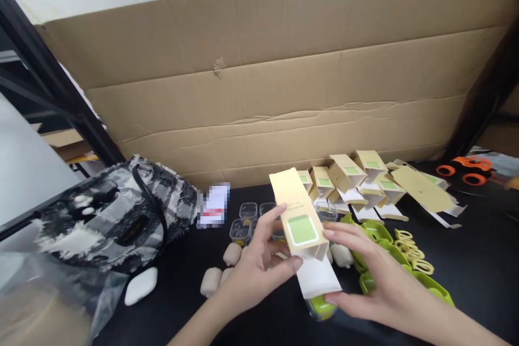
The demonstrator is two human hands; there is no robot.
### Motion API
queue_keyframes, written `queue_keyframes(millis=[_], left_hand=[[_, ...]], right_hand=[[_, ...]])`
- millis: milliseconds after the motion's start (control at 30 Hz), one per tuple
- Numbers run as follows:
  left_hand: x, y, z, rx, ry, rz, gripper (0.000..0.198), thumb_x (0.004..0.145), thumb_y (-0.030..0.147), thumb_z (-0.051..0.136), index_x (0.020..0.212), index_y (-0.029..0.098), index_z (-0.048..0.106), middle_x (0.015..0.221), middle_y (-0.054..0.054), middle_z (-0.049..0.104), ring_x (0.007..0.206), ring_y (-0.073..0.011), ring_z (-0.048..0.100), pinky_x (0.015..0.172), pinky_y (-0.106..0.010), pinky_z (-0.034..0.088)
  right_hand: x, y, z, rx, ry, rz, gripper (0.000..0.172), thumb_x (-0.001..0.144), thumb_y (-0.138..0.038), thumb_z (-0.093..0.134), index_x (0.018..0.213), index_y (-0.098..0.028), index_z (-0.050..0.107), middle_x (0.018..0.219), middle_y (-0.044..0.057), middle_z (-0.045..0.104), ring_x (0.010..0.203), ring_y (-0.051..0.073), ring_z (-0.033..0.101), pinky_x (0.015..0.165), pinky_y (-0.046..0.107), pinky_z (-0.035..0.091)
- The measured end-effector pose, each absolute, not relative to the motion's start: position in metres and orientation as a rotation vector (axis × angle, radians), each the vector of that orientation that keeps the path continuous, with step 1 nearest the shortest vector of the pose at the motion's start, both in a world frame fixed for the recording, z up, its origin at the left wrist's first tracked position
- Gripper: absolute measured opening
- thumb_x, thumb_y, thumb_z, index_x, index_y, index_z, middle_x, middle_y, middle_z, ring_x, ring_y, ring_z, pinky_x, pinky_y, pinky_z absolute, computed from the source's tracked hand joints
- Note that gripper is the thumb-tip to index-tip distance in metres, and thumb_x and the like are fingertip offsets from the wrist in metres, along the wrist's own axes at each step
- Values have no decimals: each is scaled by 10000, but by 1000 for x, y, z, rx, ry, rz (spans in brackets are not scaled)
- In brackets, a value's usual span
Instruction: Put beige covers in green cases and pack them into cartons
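Note:
A small tan cardboard box with a green square on its face is held between my two hands, its white flap hanging open at the near end. My left hand grips the box's left side, thumb at the lower edge. On the right side, my right hand has its fingertips against the box and its thumb by the flap's corner. Below the flap, a clear case with a green item shows partly. Beige rounded cases lie left of my left hand; green cases lie beyond my right fingers.
Several open tan boxes stand at the back right, beside a flattened one. Clear plastic cases, yellow-green rings, an orange toy car, a white case and a shaggy bag surround the workspace. Cardboard walls the back.

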State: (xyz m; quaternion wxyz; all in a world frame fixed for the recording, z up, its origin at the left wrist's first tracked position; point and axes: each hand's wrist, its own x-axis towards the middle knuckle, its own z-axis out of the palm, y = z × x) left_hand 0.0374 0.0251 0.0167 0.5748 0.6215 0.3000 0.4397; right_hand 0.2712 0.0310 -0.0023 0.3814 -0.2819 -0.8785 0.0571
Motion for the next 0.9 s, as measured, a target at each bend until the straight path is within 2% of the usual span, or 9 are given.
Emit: queue_keyframes(millis=[100, 233, 333, 467, 533, 600, 733, 833, 900], left_hand=[[39, 26, 12, 1442, 759, 1060, 597, 821, 275, 667, 1312, 389, 347, 1253, -63, 501, 846, -142, 598, 850, -380, 508], [43, 23, 14, 1409, 764, 1036, 605, 808, 276, 682, 1293, 409, 345, 1186, -35, 514, 841, -138, 592, 844, -375, 505], [43, 22, 19, 1367, 731, 1026, 640, 789, 293, 703, 1298, 405, 332, 1198, -42, 523, 891, -164, 613, 818, -353, 510], [45, 23, 24, 1288, 724, 1048, 560, 806, 327, 678, 1264, 368, 360, 1174, -48, 559, 865, -166, 636, 711, -291, 537], [47, 23, 26, 1248, 736, 1046, 542, 811, 331, 668, 1255, 352, 358, 1135, -48, 572, 834, -163, 642, 674, -281, 546], [48, 22, 27, 1218, 732, 1035, 556, 803, 324, 676, 1252, 351, 349, 1118, -43, 574, 823, -159, 644, 673, -283, 550], [47, 20, 27, 1228, 693, 1008, 554, 796, 307, 690, 1235, 367, 359, 1095, -19, 570, 760, -115, 625, 691, -274, 537], [46, 19, 24, 1268, 670, 1011, 607, 762, 261, 730, 1230, 383, 364, 1103, -9, 567, 782, -109, 617, 719, -269, 522], [46, 18, 21, 1296, 681, 1023, 668, 737, 208, 752, 1237, 400, 353, 1135, -9, 563, 828, -124, 627, 733, -269, 516]], right_hand=[[272, 27, -1, -658, -2249, -54, 627, 836, -296, 645, 1370, -252, 321, 1228, 149, 549, 1103, 264, 586, 848, 390, 544], [271, 22, 9, -600, -2251, -228, 360, 856, -256, 625, 1191, -304, 504, 948, 61, 645, 795, 203, 657, 660, 313, 563], [271, 22, 17, -603, -2293, -257, 321, 866, -223, 596, 1164, -329, 536, 893, 41, 666, 765, 193, 655, 618, 279, 547], [272, 25, 20, -539, -2381, -313, 407, 863, -107, 484, 1236, -262, 530, 940, 70, 685, 804, 199, 652, 681, 309, 532], [272, 27, 19, -528, -2375, -322, 396, 862, -106, 479, 1238, -220, 531, 950, 84, 685, 838, 204, 652, 724, 322, 526], [270, 26, 19, -522, -2343, -313, 374, 874, -124, 493, 1231, -232, 523, 954, 76, 691, 849, 202, 655, 743, 323, 526], [266, 22, 17, -641, -2239, -175, 311, 901, -215, 518, 1203, -284, 503, 872, 31, 706, 752, 180, 668, 715, 309, 543], [266, 21, 14, -589, -2265, -239, 391, 881, -154, 523, 1240, -309, 507, 899, 26, 701, 818, 184, 669, 788, 332, 527], [269, 22, 13, -521, -2313, -284, 455, 879, -136, 507, 1311, -274, 476, 920, 47, 692, 871, 190, 660, 817, 337, 517]])
